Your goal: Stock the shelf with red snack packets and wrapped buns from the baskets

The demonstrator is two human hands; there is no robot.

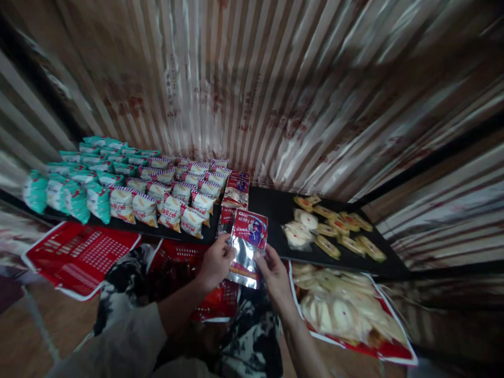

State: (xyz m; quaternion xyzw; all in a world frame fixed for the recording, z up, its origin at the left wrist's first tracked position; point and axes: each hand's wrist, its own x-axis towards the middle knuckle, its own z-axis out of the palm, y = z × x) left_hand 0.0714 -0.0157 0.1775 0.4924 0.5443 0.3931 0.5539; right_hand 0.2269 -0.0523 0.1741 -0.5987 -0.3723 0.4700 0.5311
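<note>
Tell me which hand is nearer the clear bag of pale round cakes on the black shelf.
Right. The right hand sits just below-left of the clear bag, its grip on the silver-and-red packet. The left hand holds the packet's far side.

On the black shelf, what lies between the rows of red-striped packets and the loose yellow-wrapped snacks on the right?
In the head view, a stack of red foil packs, then bare black shelf.

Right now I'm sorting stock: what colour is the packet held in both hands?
Silver foil with a red top, in the head view: packet.
</note>
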